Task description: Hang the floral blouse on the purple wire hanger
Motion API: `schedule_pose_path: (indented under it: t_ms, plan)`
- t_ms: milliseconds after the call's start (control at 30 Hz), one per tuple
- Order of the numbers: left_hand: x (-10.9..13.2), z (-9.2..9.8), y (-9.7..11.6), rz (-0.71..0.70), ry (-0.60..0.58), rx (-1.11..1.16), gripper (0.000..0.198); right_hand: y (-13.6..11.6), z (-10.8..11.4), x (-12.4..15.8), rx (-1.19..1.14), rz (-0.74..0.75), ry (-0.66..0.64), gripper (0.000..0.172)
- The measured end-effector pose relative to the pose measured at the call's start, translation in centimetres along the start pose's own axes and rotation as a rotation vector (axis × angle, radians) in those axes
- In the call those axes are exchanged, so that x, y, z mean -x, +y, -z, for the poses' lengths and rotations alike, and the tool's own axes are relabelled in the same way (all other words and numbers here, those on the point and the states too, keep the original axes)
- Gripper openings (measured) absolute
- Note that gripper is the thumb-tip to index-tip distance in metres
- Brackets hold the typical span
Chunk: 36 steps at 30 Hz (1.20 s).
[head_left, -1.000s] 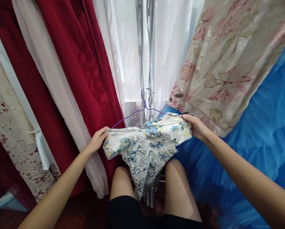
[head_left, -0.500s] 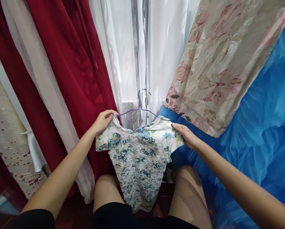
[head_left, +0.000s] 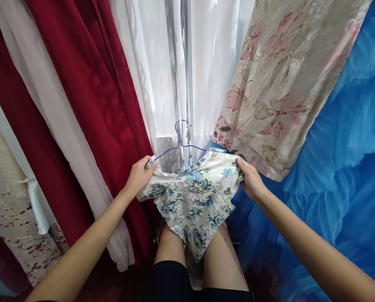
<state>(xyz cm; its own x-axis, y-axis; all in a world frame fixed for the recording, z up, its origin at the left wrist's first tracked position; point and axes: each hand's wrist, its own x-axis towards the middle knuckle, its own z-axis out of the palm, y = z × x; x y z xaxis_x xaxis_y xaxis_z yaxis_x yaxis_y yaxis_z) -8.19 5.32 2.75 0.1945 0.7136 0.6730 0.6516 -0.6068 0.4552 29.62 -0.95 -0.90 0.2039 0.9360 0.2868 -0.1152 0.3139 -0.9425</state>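
A white blouse (head_left: 195, 197) with blue and yellow flowers hangs on a thin purple hanger (head_left: 180, 144) in front of me. My left hand (head_left: 141, 174) is closed on its left shoulder, close to the end of the hanger. At the right, my right hand (head_left: 250, 178) pinches the sleeve edge between thumb and fingers. The hanger's hook stands upright before grey ribbons (head_left: 189, 84); whether it touches them I cannot tell. The lower part of the blouse narrows and drapes between my knees.
Dark red fabric (head_left: 89, 92) and a pale pink strip (head_left: 49, 100) hang at the left. White cloth (head_left: 206, 63) hangs behind the hanger. To the right are a beige floral garment (head_left: 278, 92) and ruffled blue tulle (head_left: 338, 147). My thighs (head_left: 225, 264) are below the blouse.
The right sleeve is pulled slightly outward and the blouse tilts, its lower part looking shorter and more gathered. My left hand has moved a little right and down. My knees have come closer together.
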Motion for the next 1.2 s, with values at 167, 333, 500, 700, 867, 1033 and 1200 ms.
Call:
schedule_pose_path:
  t_ms: [167, 333, 500, 700, 867, 1033, 1200]
  plan:
    - [-0.7, -0.8, 1.7, 0.033, 0.046, -0.051, 0.031, -2.4, -1.2, -1.8, -0.109, 0.135, 0.166, 0.057]
    - [-1.5, -1.7, 2.7, 0.034, 0.072, 0.023, 0.034, -4.0, -1.8, -2.5, -0.273, 0.178, 0.268, 0.047]
    - [-2.0, -1.1, 2.0, 0.068, 0.128, -0.059, 0.034, -5.2, -4.2, -0.9, -0.326, 0.101, 0.059, 0.042]
    - [-0.4, -1.7, 0.3, 0.217, 0.214, 0.152, 0.048, -5.3, -5.3, 6.3, 0.026, -0.079, -1.074, 0.05]
    - [1.2, -3.7, 2.6, 0.354, 0.237, 0.88, 0.063, -2.3, -4.7, 6.8, 0.178, -0.059, -0.963, 0.045]
    - [1.7, -5.7, 7.9, 0.413, -0.34, 1.468, 0.066, 2.8, -5.5, 7.1, 0.179, 0.092, -0.367, 0.038]
    - [3.4, -7.1, 12.0, 0.477, -0.595, 1.58, 0.046, 5.4, -5.4, 11.3, -0.29, -0.251, -0.059, 0.038]
